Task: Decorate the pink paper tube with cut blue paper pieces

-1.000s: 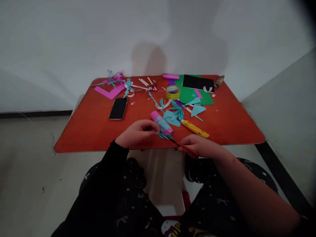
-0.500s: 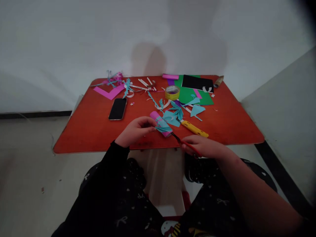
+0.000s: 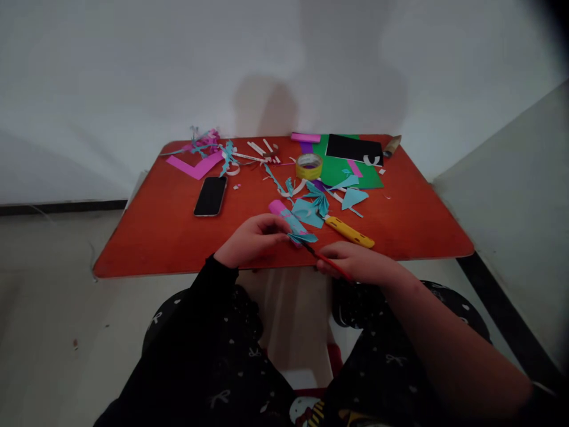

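While my left hand [image 3: 255, 238] pinches a folded blue paper piece [image 3: 303, 237] between thumb and fingers, my right hand [image 3: 355, 262] grips red-handled scissors [image 3: 331, 264], blades at the paper's underside; whether they touch, can't tell. Blue piece sits over the table's near edge area, overlapping the lower end of a pink-and-blue roll [image 3: 288, 219], which lies tilted just beyond. Yellow utility knife [image 3: 349, 231] just right of the roll, near my right hand. Farther out: pleated blue paper [image 3: 318, 200], then yellow tape roll [image 3: 309, 167]. Black phone [image 3: 210, 196] left, apart from my left hand. Green sheet [image 3: 344, 172] at back right, partly under a black sheet [image 3: 354, 149]. Scraps crowd the middle of the red table [image 3: 413, 228].
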Action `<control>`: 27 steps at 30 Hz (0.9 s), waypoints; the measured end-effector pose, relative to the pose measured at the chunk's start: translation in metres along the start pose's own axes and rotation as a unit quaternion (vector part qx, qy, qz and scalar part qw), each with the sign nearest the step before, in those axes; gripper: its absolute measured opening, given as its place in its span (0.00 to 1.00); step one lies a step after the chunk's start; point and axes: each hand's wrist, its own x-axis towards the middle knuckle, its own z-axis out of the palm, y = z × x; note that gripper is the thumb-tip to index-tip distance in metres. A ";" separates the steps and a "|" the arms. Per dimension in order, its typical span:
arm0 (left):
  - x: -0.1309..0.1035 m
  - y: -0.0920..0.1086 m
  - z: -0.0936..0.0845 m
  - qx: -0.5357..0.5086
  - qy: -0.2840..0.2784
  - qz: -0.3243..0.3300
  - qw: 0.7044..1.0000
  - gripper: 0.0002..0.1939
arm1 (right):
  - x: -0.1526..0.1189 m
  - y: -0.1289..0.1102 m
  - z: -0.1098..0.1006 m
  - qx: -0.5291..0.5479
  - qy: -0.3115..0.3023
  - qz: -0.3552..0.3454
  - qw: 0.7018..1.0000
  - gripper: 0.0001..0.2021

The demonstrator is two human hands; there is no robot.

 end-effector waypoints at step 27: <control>-0.002 0.001 -0.005 0.004 0.061 0.022 0.998 0.20 | 0.001 0.001 0.004 0.049 0.017 0.008 0.999 0.26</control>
